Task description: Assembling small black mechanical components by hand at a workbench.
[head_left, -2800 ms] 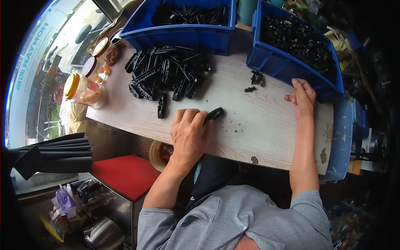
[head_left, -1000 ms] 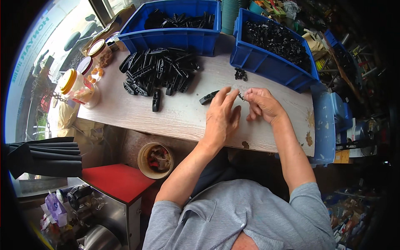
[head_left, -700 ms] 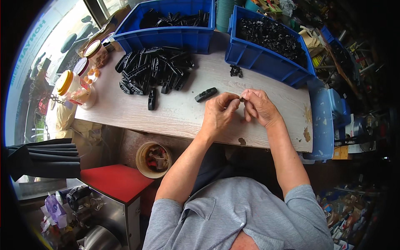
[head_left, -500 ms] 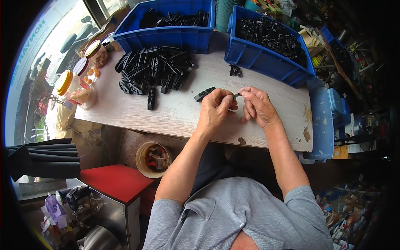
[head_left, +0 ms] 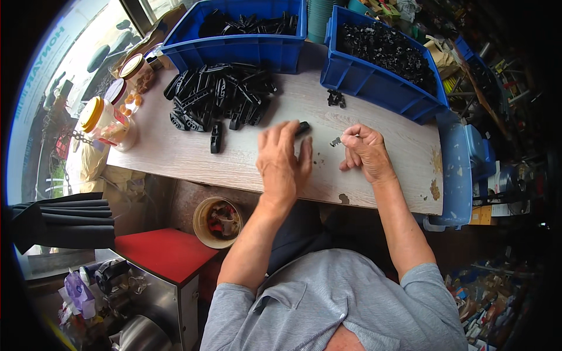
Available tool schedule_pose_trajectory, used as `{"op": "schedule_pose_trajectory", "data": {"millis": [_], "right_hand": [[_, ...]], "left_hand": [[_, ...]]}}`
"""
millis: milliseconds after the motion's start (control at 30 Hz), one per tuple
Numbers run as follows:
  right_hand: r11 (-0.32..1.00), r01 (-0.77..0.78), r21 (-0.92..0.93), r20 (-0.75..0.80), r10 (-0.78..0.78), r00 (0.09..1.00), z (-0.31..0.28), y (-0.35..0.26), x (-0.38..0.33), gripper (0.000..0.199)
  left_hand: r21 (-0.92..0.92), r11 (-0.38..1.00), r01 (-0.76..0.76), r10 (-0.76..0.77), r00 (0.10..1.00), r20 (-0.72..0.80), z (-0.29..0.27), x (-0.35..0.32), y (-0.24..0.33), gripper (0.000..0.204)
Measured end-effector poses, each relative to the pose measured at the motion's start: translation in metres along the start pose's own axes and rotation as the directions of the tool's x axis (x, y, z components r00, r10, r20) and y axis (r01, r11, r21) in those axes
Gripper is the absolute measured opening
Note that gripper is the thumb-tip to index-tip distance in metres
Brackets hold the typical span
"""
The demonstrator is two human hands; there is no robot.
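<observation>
My left hand point(head_left: 280, 164) hovers over the table with its fingers apart and slightly blurred, holding nothing that shows. Partly hidden behind its fingertips lies a black plastic piece point(head_left: 302, 127). Between thumb and forefinger, my right hand point(head_left: 367, 153) pinches a small dark notched plastic part point(head_left: 335, 141). Farther back, a few small black parts point(head_left: 335, 99) rest in front of the right bin. To the left is a heap of long black plastic pieces point(head_left: 219, 96), with one piece point(head_left: 216, 137) lying apart at its near side.
Two blue bins stand at the back: the left bin point(head_left: 234, 54) holds long black pieces, the right bin point(head_left: 380, 88) small ones. Lidded jars point(head_left: 108, 126) line the table's left end. A bucket point(head_left: 202, 234) and a red-topped cabinet point(head_left: 164, 254) are below the near edge.
My left hand has come away from my right, moving left and spreading its fingers over the black piece. My right hand stays almost in place, still pinching the small part.
</observation>
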State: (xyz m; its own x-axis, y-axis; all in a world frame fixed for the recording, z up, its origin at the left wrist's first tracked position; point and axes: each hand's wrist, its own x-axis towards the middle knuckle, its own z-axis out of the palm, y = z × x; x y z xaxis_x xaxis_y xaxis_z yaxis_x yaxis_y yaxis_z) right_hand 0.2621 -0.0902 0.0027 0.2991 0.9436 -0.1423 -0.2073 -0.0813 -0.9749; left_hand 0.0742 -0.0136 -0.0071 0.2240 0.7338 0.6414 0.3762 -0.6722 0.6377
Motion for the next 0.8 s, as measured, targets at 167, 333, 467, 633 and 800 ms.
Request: {"op": "schedule_pose_trajectory", "data": {"millis": [167,333,467,633,800], "right_hand": [[0.999,0.051,0.014,-0.029,-0.051,0.998,0.003,0.001,0.002,0.011],[0.992,0.086,0.097,-0.079,-0.079,0.994,0.007,0.005,0.000,0.009],[0.967,0.114,0.227,-0.086,-0.097,0.992,0.015,0.007,-0.002,0.010],[0.968,0.158,0.194,-0.099,-0.141,0.985,0.011,0.015,-0.002,0.010],[0.977,0.134,0.165,-0.118,-0.115,0.986,0.013,0.010,-0.004,0.009]], "left_hand": [[0.283,0.957,-0.071,0.021,0.984,0.176,-0.004,0.007,-0.025,0.037],[0.112,0.993,-0.036,0.015,0.983,0.185,0.002,0.000,-0.025,0.022],[-0.533,0.707,0.465,-0.305,0.880,0.364,0.015,-0.013,-0.003,0.017],[-0.701,0.311,0.642,-0.326,0.765,0.556,0.023,-0.013,0.014,0.024],[-0.690,0.244,0.681,-0.290,0.730,0.619,0.031,-0.014,0.012,0.024]]}}
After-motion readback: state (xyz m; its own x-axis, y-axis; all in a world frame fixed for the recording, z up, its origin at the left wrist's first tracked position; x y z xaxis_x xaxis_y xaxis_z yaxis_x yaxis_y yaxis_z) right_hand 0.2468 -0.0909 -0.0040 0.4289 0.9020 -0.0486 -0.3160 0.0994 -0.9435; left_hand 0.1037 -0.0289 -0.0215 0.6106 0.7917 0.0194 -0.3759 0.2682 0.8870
